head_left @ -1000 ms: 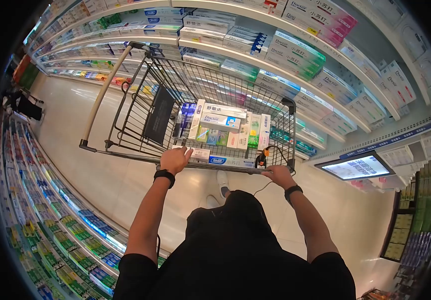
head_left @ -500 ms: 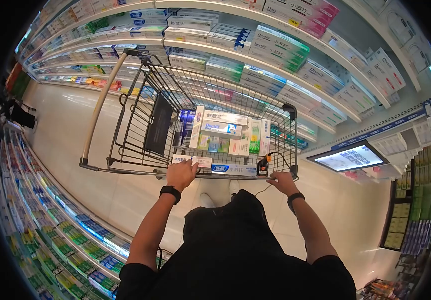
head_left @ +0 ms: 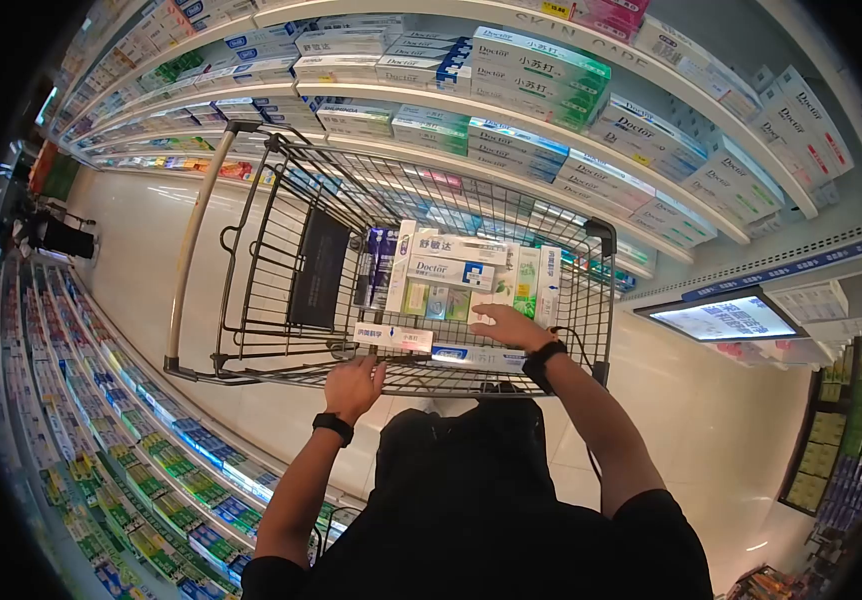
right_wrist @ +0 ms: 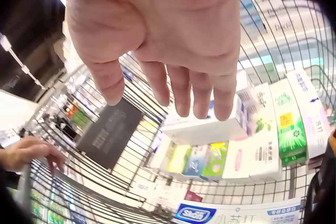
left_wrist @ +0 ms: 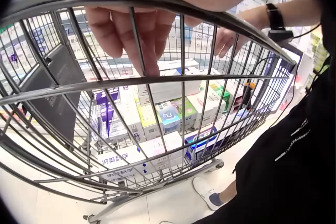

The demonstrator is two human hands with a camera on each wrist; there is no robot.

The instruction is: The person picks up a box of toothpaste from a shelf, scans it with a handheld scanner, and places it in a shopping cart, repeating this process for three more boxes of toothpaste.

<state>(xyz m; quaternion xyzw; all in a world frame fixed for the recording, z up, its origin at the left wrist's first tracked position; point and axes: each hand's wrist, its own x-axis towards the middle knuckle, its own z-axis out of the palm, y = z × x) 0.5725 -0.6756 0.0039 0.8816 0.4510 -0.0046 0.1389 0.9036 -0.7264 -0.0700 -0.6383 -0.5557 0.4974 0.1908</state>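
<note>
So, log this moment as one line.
left hand: rests on cart rim | right hand: over boxes inside | touching boxes: unclear

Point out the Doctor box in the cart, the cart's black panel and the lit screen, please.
Doctor box (head_left: 451, 273): head view, middle of its printed face.
Black panel (right_wrist: 109, 137): right wrist view, middle of its flat face.
Lit screen (head_left: 725, 319): head view, middle of its display.

Glossy printed cardboard boxes (head_left: 448, 270) sit in a smooth metal wire cart (left_wrist: 47, 2) with a matt dark panel (head_left: 319, 273), over shiny floor (head_left: 141, 230).
</note>
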